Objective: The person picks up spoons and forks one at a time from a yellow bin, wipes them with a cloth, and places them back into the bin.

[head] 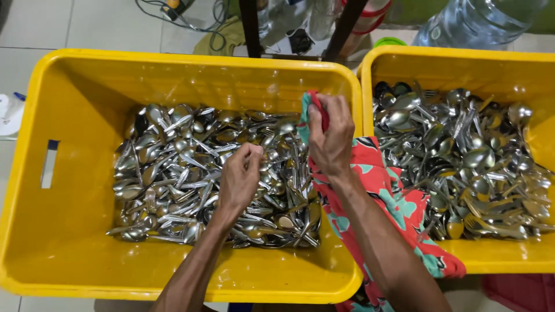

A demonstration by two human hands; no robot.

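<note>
My left hand (240,176) hovers over a heap of steel spoons and forks (173,173) in the left yellow crate (69,86), fingers pinched together at the top of the pile; what they pinch is too small to tell. My right hand (330,136) is closed around a bunched red and teal patterned cloth (393,199) near that crate's right wall. The cloth drapes down under my forearm across the gap between the two crates.
A second yellow crate (462,63) on the right holds more spoons and forks (468,162). Beyond the crates are dark table legs (250,26), black cables (202,23), a large clear water bottle (474,20) and pale floor tiles. A white object (8,115) lies at the far left.
</note>
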